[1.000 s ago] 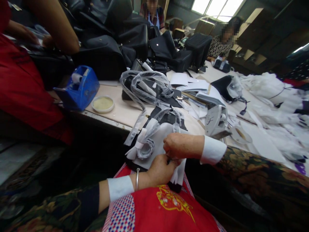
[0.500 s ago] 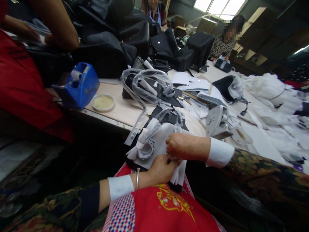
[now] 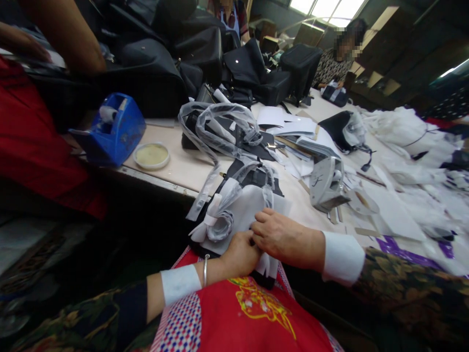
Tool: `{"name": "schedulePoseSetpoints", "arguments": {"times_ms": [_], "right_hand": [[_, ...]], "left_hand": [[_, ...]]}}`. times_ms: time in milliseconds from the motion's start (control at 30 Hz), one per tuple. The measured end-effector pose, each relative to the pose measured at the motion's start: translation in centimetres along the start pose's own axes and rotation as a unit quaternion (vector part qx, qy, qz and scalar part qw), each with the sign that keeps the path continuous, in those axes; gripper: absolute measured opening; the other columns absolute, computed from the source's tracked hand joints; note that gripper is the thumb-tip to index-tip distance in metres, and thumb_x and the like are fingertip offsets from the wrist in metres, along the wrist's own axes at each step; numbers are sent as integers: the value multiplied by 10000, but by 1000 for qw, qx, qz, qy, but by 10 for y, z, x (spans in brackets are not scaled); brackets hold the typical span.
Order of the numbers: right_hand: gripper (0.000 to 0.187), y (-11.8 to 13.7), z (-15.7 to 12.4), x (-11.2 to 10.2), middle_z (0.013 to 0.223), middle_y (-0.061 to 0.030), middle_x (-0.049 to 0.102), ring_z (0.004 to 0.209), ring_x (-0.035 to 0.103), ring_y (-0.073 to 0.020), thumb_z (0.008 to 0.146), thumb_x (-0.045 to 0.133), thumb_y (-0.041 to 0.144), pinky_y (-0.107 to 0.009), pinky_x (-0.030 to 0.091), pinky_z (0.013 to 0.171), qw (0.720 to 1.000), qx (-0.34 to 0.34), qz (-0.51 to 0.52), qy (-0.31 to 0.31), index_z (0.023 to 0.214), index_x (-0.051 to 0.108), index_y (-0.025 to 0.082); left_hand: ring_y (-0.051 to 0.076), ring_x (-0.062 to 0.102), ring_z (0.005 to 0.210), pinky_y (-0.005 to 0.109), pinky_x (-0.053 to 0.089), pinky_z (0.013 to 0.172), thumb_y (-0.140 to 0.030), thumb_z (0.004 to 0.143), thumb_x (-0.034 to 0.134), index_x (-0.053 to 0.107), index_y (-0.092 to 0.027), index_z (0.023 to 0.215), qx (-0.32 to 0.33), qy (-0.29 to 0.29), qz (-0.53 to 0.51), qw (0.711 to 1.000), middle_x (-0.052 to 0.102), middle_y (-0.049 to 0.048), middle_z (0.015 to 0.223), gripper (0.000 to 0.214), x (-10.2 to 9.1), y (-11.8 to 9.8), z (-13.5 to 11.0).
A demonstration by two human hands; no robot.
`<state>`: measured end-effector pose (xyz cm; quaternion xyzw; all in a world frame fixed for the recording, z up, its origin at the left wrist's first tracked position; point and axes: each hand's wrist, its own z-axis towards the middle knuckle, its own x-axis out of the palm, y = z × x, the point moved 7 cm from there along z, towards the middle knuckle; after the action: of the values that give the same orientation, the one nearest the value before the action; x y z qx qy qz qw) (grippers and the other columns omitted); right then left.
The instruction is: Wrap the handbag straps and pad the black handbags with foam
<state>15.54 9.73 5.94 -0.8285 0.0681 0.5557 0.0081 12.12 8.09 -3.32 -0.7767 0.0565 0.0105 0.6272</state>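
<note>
A black bag (image 3: 269, 280) rests on my lap against the table edge, its front mostly covered by pale grey-white sheets (image 3: 249, 201). Over its top loops a handle (image 3: 268, 188) wrapped in clear plastic. At the bag's left side sits a rolled, wrapped strap (image 3: 221, 227) with a white band (image 3: 211, 218) around it. My left hand (image 3: 242, 254) is closed low on the bag's front, thumb and fingers pinched together. Right against it, my right hand (image 3: 283, 235) is closed too, fingers curled. What the fingers hold between them is hidden.
A blue tape dispenser (image 3: 116, 131) and a round dish (image 3: 151, 156) stand at the table's left edge. A grey dispenser (image 3: 327, 184) is to the right. Plastic-wrapped straps (image 3: 223, 122), papers (image 3: 293, 128) and black bags (image 3: 150, 73) lie beyond. A co-worker's arm (image 3: 78, 36) is at left.
My right hand has come down slightly, and its fingers lie closer over my left hand. The view has shifted a little. The bag stays in place.
</note>
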Motion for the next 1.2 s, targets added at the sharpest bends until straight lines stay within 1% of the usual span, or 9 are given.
{"name": "schedulePoseSetpoints", "arguments": {"times_ms": [100, 233, 333, 433, 533, 700, 967, 1100, 1200], "right_hand": [[185, 5, -13, 4, 801, -70, 621, 784, 469, -227, 940, 605, 195, -378, 297, 665, 999, -3, -13, -48, 764, 657, 166], [184, 7, -34, 14, 824, -69, 606, 793, 448, -227, 946, 591, 198, -382, 305, 677, 995, 8, -26, -94, 777, 654, 165], [127, 8, -50, 24, 971, -98, 630, 877, 473, -244, 947, 566, 184, -391, 346, 717, 989, 19, -35, -142, 916, 683, 143], [238, 9, -65, 31, 1067, -139, 632, 990, 492, -269, 954, 512, 146, -406, 387, 778, 975, 35, -54, -212, 1131, 660, 89], [301, 8, -73, 40, 1054, -140, 650, 1036, 508, -276, 969, 471, 128, -410, 412, 821, 960, 59, -59, -268, 1220, 631, 84], [320, 8, -79, 55, 1059, -130, 672, 1074, 551, -260, 970, 494, 128, -404, 446, 876, 936, 97, -28, -338, 1264, 617, 112], [320, 12, -102, 61, 1119, -139, 673, 1125, 581, -268, 931, 534, 103, -424, 492, 924, 863, 188, 58, -465, 1224, 651, 158], [211, -10, -131, 66, 1035, -131, 685, 999, 637, -244, 941, 566, 193, -394, 524, 876, 777, 325, 220, -492, 1094, 708, 166], [222, -21, -125, 87, 905, -86, 720, 846, 670, -214, 948, 564, 309, -348, 536, 785, 704, 371, 438, -419, 996, 733, 172]], "left_hand": [[186, 610, 680, 268, 427, 588, -191, 784, 542, 663, -137, 650, -1, 39, -4, 999, 728, 65, 721, 189, 6, 2, -1], [143, 519, 615, 251, 376, 558, -303, 848, 531, 634, -137, 653, -19, 36, 12, 999, 620, 1, 615, 276, 5, 4, -3], [138, 499, 634, 251, 363, 572, -398, 877, 541, 640, -132, 690, -25, 50, 33, 998, 585, -11, 631, 340, 3, 3, -4], [150, 524, 682, 251, 394, 606, -441, 864, 577, 686, -123, 802, -18, 101, 16, 995, 622, 0, 709, 342, 5, 1, -5], [151, 530, 695, 248, 411, 619, -468, 880, 561, 695, -126, 874, -18, 140, -16, 990, 630, 4, 747, 367, 6, -1, -7], [152, 528, 702, 243, 411, 610, -509, 903, 534, 684, -129, 833, -33, 122, 8, 992, 628, 11, 753, 415, 5, -3, -8], [199, 611, 847, 274, 484, 726, -452, 899, 562, 709, -134, 1023, -64, 100, -5, 993, 722, 67, 949, 372, 10, 2, -8], [167, 587, 738, 254, 456, 645, -451, 908, 555, 704, -126, 992, -84, 97, -5, 992, 701, 45, 852, 368, 13, 5, -8], [175, 604, 760, 260, 471, 663, -477, 912, 553, 702, -124, 1031, -89, 103, -27, 990, 712, 50, 871, 401, 15, 5, -8]]}}
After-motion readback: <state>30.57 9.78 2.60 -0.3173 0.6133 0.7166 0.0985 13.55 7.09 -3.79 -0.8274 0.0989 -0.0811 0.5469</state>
